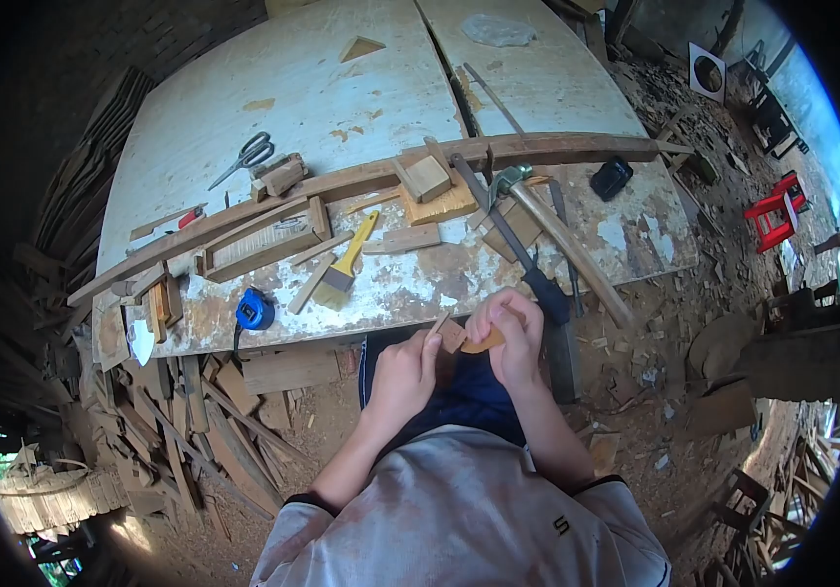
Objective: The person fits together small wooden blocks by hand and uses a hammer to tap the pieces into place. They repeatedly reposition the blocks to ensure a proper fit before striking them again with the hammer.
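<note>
In front of my lap, my left hand is closed around a small brown wooden block, gripping it between thumb and fingers. My right hand is curled over a thin tan piece that looks like folded sandpaper, its edge right beside the block. Both hands are just off the workbench's near edge. Nearest on the bench are a hammer with a long wooden handle, a file with a dark handle, and a yellow-handled paintbrush.
A blue tape measure sits near the bench's front edge. Scissors, a shallow wooden box and a long wooden beam lie farther back. A black object rests at the right. Scrap wood covers the floor.
</note>
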